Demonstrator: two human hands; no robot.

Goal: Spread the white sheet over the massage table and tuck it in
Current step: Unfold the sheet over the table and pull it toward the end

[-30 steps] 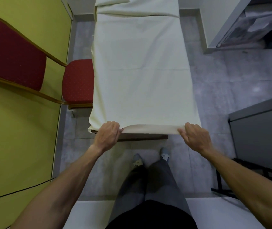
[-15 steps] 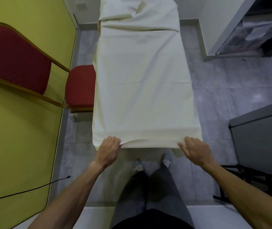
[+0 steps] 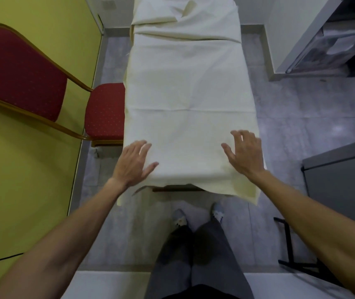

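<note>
Looking down, I log the sheet (image 3: 189, 93) spread along the counter (image 3: 173, 188), near corners hanging untucked. Left hand (image 3: 132, 165) and right hand (image 3: 244, 153) are spread flat at its near end, fingers wide, holding nothing.

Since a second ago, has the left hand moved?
Yes. The left hand released the hem and moved forward, past the massage table's near edge, over the white sheet.

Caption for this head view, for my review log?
Left hand and right hand spread open over the white sheet covering the massage table, red chair beside.
</note>
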